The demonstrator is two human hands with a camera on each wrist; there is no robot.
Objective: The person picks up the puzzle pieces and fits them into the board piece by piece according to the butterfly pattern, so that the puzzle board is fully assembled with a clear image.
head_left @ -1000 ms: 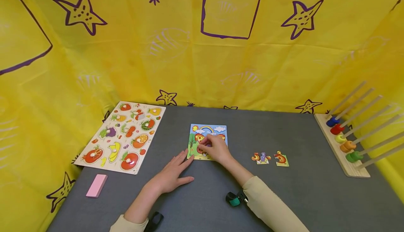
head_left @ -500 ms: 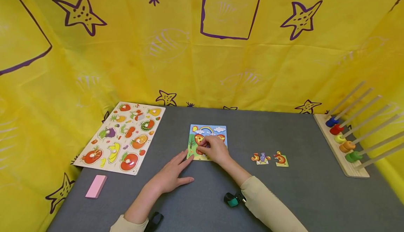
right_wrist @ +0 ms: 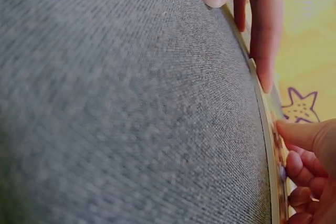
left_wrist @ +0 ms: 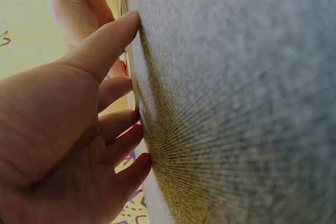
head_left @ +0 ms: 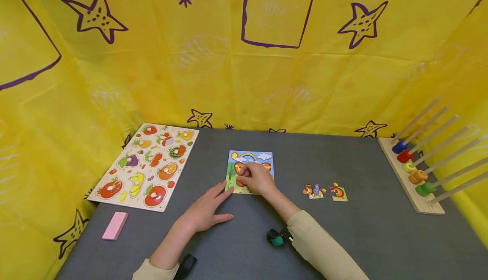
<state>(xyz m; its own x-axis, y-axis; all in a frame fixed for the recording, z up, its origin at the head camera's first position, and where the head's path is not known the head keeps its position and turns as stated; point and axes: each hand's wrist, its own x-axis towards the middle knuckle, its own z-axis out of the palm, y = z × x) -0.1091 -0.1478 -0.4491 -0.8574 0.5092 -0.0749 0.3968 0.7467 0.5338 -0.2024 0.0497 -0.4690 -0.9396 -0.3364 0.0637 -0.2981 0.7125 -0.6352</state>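
Note:
A small butterfly jigsaw puzzle (head_left: 250, 158) with a rainbow sky lies mid-table in the head view. Over its middle, my right hand (head_left: 260, 179) pinches a red-patterned puzzle piece (head_left: 239, 182) with thumb and forefinger, low against the puzzle. The hand covers much of the picture, so how the piece sits is hard to see. My left hand (head_left: 206, 209) lies flat on the table with its fingers spread, the fingertips touching the puzzle's lower left edge. Two loose puzzle pieces (head_left: 314, 191) (head_left: 338, 192) lie apart to the right.
At the left lies a wooden fruit knob puzzle (head_left: 150, 167), with a pink block (head_left: 115, 225) in front of it. A wooden peg stand (head_left: 411, 178) with coloured rings is at the right edge. Yellow cloth (head_left: 228, 81) hangs behind the grey table (head_left: 305, 157).
My right hand's fingers shift slightly over the puzzle, and the right forearm moves a little left. My left hand stays put, and the loose pieces lie as before.

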